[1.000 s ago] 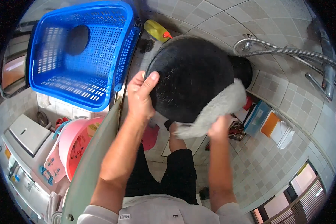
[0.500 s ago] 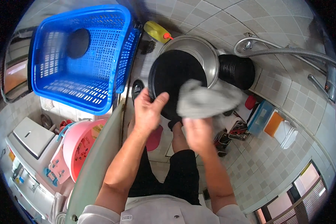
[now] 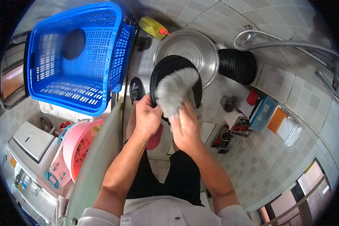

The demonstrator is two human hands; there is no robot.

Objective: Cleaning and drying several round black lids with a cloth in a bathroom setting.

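Tiled floor [image 3: 290,158] below; left hand [image 3: 147,116] grips black pan [image 3: 162,71] rim, right hand [image 3: 184,126] clutches grey cloth [image 3: 173,90] against pan.

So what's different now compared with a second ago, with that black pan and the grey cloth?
The black pan has dropped lower and looks smaller, uncovering the steel basin behind it. The grey cloth has swept from the pan's lower right edge up onto its face. The right hand moved in beside the left hand, which still grips the rim. The blue basket and yellow bottle stayed put.
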